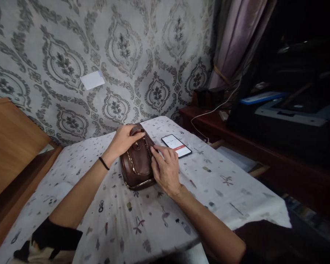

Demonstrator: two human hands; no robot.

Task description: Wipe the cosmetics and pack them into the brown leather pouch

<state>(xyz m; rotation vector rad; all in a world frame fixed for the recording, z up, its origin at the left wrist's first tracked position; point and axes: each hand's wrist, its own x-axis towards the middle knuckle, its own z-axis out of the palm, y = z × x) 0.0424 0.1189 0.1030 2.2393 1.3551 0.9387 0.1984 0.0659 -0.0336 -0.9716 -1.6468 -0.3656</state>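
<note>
A brown leather bag [141,161] with gold zippers lies on the patterned white tablecloth [121,216]. My left hand [124,139], with a black band at its wrist, is closed on the bag's top, its thumb against the strap handle. At the bag's right side, my right hand [167,169] has its thumb and index finger pressed together by the zipper edge; what they pinch is too small to make out. Just beyond that hand lies a phone [177,145] with its screen lit.
A wooden board [13,139] stands at the left. On the right are a dark red desk [203,123], a white cable [217,108] and an open drawer with papers [236,157]. Patterned wallpaper rises behind, with a white card [92,80] on it.
</note>
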